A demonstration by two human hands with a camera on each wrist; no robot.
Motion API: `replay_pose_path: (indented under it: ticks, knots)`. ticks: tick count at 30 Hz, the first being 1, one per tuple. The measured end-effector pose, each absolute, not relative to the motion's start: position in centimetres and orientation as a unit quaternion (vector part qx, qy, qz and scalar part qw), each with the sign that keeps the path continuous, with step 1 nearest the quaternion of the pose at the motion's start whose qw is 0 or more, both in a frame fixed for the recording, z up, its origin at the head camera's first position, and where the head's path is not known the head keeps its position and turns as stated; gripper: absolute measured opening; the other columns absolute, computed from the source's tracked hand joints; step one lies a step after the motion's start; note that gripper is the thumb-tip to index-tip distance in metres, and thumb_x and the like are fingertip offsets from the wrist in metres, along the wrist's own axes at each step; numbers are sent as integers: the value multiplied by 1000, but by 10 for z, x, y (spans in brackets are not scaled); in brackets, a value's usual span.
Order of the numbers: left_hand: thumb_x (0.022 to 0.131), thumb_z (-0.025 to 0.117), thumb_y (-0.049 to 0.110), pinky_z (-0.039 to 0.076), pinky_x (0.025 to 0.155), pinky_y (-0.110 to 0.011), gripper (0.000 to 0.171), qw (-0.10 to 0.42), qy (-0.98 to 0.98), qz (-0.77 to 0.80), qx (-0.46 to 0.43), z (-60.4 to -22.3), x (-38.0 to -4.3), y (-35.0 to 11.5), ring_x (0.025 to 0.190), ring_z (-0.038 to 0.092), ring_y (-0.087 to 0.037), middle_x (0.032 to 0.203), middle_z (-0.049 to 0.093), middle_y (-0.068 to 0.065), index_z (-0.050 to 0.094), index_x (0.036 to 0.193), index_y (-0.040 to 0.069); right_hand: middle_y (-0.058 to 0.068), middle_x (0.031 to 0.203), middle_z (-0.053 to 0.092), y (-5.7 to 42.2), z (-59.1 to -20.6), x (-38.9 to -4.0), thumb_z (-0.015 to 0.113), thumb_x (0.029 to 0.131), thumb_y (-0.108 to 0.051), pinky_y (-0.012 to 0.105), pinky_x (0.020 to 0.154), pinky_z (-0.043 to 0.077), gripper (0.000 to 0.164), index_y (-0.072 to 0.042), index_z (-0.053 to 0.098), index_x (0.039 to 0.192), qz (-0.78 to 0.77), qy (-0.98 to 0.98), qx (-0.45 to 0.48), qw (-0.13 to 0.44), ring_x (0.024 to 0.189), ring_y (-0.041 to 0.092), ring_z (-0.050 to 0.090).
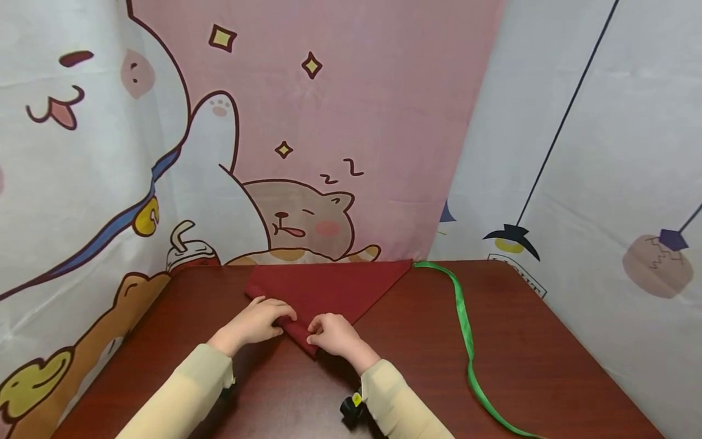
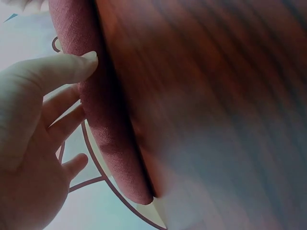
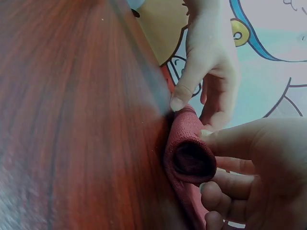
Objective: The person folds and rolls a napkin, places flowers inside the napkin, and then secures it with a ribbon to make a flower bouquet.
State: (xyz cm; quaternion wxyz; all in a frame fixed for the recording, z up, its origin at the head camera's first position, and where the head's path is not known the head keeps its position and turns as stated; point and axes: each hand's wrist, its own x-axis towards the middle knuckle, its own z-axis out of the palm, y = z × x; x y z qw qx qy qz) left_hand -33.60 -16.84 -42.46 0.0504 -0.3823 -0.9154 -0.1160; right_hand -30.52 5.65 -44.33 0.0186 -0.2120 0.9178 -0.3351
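Note:
A dark red cloth (image 1: 334, 286) lies on the wooden table, its near edge turned into a roll (image 1: 298, 335). My left hand (image 1: 256, 322) grips the roll toward its left part. In the left wrist view, the thumb (image 2: 79, 67) lies over the roll (image 2: 112, 139) with fingers behind it. At the roll's near right end, my right hand (image 1: 337, 338) pinches it between thumb and fingers. The right wrist view looks into the open, hollow end of the roll (image 3: 184, 132), with the right hand (image 3: 254, 167) beside it and the left hand (image 3: 211, 67) farther along.
A long green ribbon (image 1: 466, 332) curves down the right side of the brown table (image 1: 428, 378), starting near the cloth's far right corner. A black wrist-camera mount (image 1: 353, 407) shows by the right sleeve. Cartoon-printed curtains (image 1: 340, 122) stand behind and beside the table.

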Motion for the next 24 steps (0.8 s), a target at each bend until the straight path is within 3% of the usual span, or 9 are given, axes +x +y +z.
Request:
replay_pose_path:
  ticks: [11, 17, 21, 24]
  knots:
    - [81, 74, 6, 30, 94, -66, 25, 50, -919, -85, -381, -420, -343, -158, 109, 55, -25, 105, 67, 4, 71, 101, 21, -7, 79, 62, 64, -442, -307, 68, 87, -12, 27, 68, 46, 4, -9, 68, 90, -343, 914, -216, 16, 73, 9, 55]
    - [83, 71, 4, 30, 94, -67, 23, 43, -921, -78, -379, -417, -344, -152, 111, 54, -27, 103, 66, 3, 71, 99, 21, -7, 72, 55, 64, -444, -310, 67, 83, -5, 25, 62, 43, 8, -11, 66, 88, -351, 909, -223, -11, 66, 9, 50]
    - [84, 69, 4, 28, 95, -68, 23, 30, -926, -73, -369, -417, -346, -148, 113, 53, -29, 103, 66, 3, 71, 98, 21, -9, 68, 53, 64, -446, -311, 69, 83, -12, 24, 59, 42, 5, -11, 66, 86, -350, 907, -234, -19, 62, 7, 49]
    - [86, 68, 5, 27, 96, -68, 21, 21, -929, -68, -363, -416, -348, -146, 115, 51, -29, 104, 65, 1, 71, 99, 21, -9, 64, 52, 64, -448, -311, 75, 82, -23, 23, 57, 42, 15, -12, 65, 86, -352, 907, -232, -15, 57, 6, 49]
